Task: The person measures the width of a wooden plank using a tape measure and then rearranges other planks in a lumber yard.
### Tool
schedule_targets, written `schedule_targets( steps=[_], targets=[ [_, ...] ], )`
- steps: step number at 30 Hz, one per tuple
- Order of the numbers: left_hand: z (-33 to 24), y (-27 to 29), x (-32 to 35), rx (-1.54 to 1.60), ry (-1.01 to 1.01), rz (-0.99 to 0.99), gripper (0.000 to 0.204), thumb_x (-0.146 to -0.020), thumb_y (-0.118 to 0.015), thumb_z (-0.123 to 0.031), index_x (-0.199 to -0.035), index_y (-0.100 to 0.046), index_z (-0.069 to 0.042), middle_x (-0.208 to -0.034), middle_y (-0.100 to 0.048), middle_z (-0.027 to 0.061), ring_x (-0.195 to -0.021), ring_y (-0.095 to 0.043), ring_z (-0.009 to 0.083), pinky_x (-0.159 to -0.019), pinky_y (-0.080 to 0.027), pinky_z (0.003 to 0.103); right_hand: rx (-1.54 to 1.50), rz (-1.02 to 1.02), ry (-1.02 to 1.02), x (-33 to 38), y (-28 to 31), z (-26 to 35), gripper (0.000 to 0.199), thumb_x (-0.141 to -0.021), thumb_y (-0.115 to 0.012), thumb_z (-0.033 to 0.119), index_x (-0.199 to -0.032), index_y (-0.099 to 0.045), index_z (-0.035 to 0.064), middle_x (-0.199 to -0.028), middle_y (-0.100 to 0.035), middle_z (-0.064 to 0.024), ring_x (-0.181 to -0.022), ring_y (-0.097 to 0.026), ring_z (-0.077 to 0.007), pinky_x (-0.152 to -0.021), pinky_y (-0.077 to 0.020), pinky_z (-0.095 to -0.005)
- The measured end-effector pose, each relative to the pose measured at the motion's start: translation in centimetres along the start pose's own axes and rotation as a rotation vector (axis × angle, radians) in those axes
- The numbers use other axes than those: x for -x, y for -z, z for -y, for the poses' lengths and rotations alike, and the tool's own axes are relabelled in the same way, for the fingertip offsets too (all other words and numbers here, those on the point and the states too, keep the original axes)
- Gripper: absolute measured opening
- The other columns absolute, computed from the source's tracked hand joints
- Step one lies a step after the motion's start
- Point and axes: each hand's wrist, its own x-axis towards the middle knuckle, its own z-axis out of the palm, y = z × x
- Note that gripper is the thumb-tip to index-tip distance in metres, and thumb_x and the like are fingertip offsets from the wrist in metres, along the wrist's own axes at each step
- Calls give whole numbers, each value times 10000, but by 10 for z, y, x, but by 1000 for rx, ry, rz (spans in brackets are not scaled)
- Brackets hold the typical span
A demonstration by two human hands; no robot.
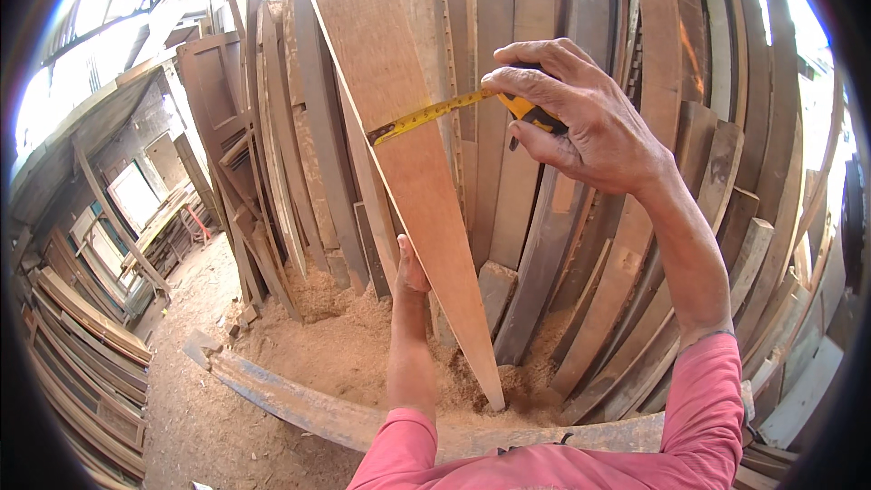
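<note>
A long, reddish-brown wooden board [422,172] stands tilted in front of me, its lower end down in the sawdust. My left hand [413,268] reaches to the board's left edge and grips it there; part of the fingers is hidden behind the wood. In my right hand [581,118] is a yellow and black tape measure [526,111], held off the board's right side. Its yellow blade [431,113] is pulled out across the board's face, with the end at the left edge.
Many planks [535,109] lean upright behind the board and to the right. Sawdust [318,336] covers the ground, and a long beam [290,399] lies across it near me. Wooden frames [91,354] are stacked at the left. A panelled door [213,91] stands at the back left.
</note>
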Motion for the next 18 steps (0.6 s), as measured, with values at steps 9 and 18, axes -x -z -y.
schedule_targets(
  steps=[9, 18],
  targets=[
    [-3, 4, 1, -63, 24, -75, 850, -940, -536, -608, -1442, -407, 66, -882, -685, 238, -803, -695, 344, -677, -584, 459, -76, 15, 23, -9, -1, -3, 385, -856, -649, 182, -1233, -642, 102, -1225, -628, -142, -1155, -595, -317, -1001, -506, -443],
    [6, 16, 3, -38, 60, -164, 957, -864, -565, -716, -1443, -433, 34, -932, -685, 184, -813, -689, 324, -711, -579, 461, 92, -82, 148, -78, 31, -12, 346, -916, -614, 190, -1239, -640, 69, -1237, -628, -131, -1128, -614, -306, -1002, -490, -416]
  ],
)
